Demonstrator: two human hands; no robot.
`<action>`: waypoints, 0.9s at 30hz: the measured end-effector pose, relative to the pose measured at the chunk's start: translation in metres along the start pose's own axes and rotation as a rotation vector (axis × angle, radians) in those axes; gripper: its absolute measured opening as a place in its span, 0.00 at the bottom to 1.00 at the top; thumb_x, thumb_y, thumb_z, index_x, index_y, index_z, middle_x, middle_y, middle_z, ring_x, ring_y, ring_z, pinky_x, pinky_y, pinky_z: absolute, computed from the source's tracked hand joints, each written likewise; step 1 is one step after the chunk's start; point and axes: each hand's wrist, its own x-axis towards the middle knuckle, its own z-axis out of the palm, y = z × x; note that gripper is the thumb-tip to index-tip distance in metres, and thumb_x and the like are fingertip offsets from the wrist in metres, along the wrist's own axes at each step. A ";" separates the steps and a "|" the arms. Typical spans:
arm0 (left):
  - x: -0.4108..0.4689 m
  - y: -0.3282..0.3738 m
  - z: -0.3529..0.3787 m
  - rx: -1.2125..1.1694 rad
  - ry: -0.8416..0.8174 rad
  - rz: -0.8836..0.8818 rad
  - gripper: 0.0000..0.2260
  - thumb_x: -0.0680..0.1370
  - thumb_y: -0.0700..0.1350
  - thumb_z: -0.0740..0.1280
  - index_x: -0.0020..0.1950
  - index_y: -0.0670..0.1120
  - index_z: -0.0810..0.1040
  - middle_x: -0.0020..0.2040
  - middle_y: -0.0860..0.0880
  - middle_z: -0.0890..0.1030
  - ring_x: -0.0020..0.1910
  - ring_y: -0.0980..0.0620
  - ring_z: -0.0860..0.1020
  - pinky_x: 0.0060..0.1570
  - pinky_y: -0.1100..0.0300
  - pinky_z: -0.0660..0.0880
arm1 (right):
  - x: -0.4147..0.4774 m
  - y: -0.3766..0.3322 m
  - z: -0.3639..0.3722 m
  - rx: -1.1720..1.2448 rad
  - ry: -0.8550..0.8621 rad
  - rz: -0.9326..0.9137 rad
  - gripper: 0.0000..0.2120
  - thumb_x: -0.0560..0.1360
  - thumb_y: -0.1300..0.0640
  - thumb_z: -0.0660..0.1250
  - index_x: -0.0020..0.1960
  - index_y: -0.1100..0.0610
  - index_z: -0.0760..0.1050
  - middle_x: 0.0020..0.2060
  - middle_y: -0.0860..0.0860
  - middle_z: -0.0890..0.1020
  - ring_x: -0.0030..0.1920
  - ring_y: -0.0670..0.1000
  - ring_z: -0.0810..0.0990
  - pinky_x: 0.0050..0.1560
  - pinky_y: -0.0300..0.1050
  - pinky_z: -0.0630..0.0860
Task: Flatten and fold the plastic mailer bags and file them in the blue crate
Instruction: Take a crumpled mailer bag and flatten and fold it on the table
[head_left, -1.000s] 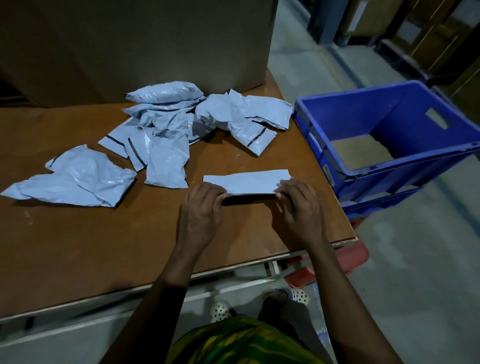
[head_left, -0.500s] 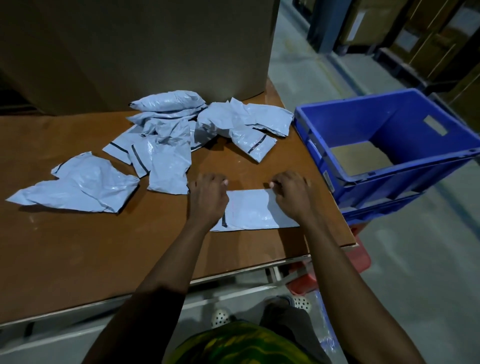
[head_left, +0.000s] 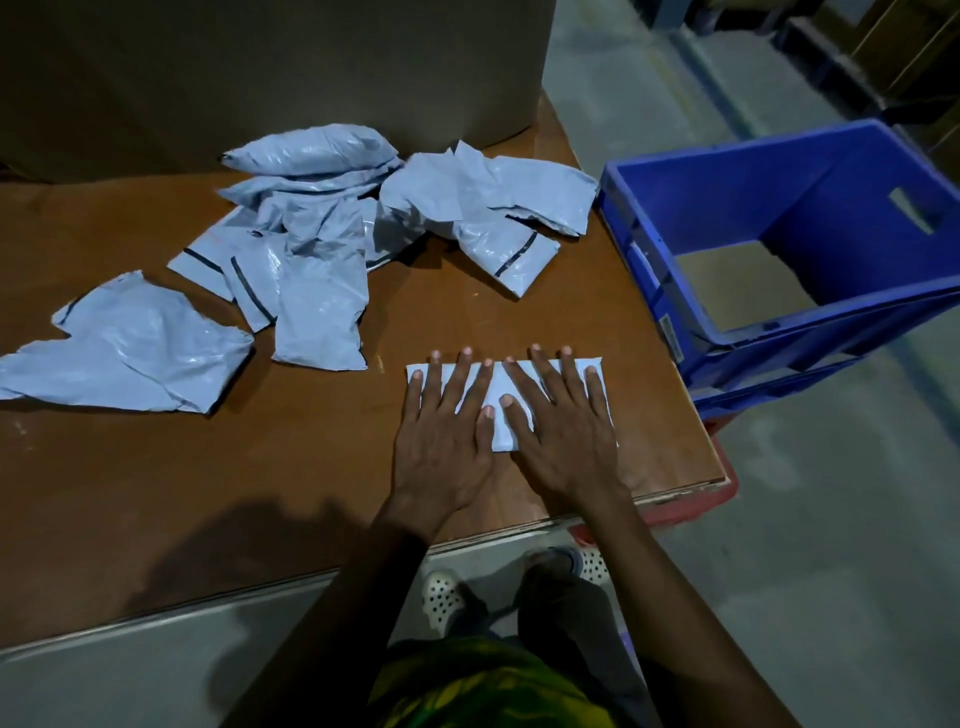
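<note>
A folded grey mailer bag (head_left: 500, 382) lies flat on the brown table near its right front corner. My left hand (head_left: 447, 431) and my right hand (head_left: 563, 426) press down on it side by side, fingers straight and spread. Several crumpled grey mailer bags (head_left: 322, 249) lie heaped at the back of the table, and one more crumpled bag (head_left: 130, 348) lies apart at the left. The blue crate (head_left: 779, 322) stands tilted just off the table's right edge, with only a brown sheet on its floor.
A large cardboard box (head_left: 270, 67) stands at the back of the table (head_left: 156, 493). A red object (head_left: 691, 504) sits under the table's right corner. My feet in spotted shoes (head_left: 441, 597) are on the grey floor below the front edge.
The mailer was folded over toward me and now lies flat. Both hands have gone from pinching its edges to pressing on it with flat, spread fingers.
</note>
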 end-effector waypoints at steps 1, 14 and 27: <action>0.000 0.000 0.000 0.004 -0.003 0.002 0.25 0.87 0.53 0.49 0.84 0.50 0.58 0.84 0.48 0.55 0.84 0.43 0.48 0.82 0.42 0.48 | 0.001 0.001 0.000 0.000 -0.007 0.001 0.26 0.86 0.39 0.47 0.83 0.41 0.54 0.84 0.46 0.54 0.84 0.52 0.44 0.82 0.58 0.45; 0.002 -0.004 -0.004 0.022 -0.147 0.008 0.28 0.86 0.59 0.42 0.85 0.51 0.55 0.85 0.47 0.51 0.84 0.42 0.46 0.81 0.41 0.41 | 0.002 -0.005 -0.006 -0.016 -0.075 0.021 0.28 0.85 0.36 0.45 0.84 0.41 0.52 0.84 0.48 0.50 0.84 0.56 0.39 0.81 0.61 0.38; 0.064 -0.037 -0.064 -0.053 -0.447 -0.040 0.44 0.69 0.60 0.80 0.80 0.52 0.64 0.74 0.45 0.70 0.74 0.42 0.65 0.77 0.42 0.57 | 0.045 0.033 -0.094 0.048 -0.441 0.007 0.48 0.70 0.35 0.77 0.82 0.43 0.57 0.80 0.51 0.63 0.81 0.55 0.57 0.79 0.69 0.44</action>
